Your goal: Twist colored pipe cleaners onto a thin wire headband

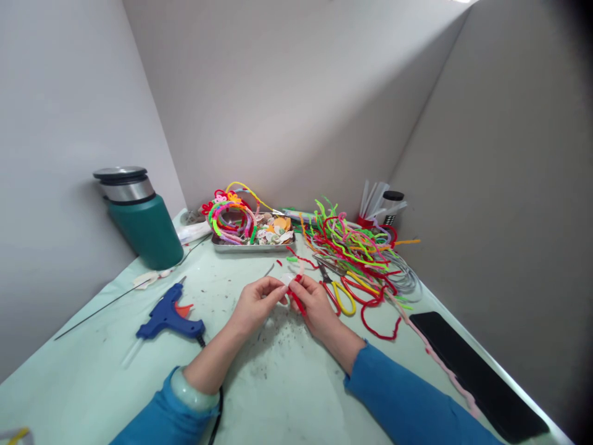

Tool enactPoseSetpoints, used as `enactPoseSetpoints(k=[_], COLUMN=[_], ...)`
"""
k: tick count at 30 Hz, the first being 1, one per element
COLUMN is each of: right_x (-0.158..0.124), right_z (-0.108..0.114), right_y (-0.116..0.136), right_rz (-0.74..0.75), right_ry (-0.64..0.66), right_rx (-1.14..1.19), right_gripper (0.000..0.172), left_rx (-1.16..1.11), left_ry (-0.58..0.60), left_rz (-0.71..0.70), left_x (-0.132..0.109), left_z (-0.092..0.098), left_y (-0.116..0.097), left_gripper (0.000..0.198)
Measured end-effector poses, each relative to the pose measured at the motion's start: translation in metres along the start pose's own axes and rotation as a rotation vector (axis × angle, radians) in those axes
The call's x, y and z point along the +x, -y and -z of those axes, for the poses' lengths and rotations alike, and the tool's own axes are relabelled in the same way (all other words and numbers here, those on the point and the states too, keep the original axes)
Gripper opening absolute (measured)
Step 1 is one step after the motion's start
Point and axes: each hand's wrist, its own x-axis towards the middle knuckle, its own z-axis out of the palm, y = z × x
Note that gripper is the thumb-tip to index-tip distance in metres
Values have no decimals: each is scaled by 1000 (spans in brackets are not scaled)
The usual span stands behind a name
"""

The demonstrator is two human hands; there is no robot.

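My two hands meet over the middle of the table. In my right hand (315,303), closed fingers pinch a red pipe cleaner (297,301), whose fuzzy end points down toward the palm. My left hand (260,301) is closed at the fingertips on a small whitish piece (287,279) that touches the red one; its exact kind is too small to make out. Just beyond the fingers lie short pink, green and red snippets. Scissors with red and yellow handles (343,298) rest right of my right hand.
A blue glue gun (169,315) lies left, near a green bottle (147,232). Behind, a metal tray (259,248) holds pipe-cleaner rings and cut pieces. A tangled pipe-cleaner heap (352,241) sits back right, by a jar (391,207). A black phone-like slab (477,374) lies along the right edge.
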Motion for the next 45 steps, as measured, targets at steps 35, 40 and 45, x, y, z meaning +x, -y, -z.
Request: enactPoseSetpoints(k=[35, 40, 45], right_x=[0, 1, 1], right_z=[0, 1, 0], right_y=[0, -1, 0], right_rz=[24, 34, 25], right_ry=[-3, -1, -1], right_rx=[8, 35, 87], right_gripper=[24, 22, 21], left_rx=[793, 779, 733], left_ry=[-204, -207, -263], left_rz=[-303, -349, -398], left_x=[-9, -10, -10], left_z=[-6, -6, -4], left_y=[3, 2, 6], left_gripper=[14, 17, 18])
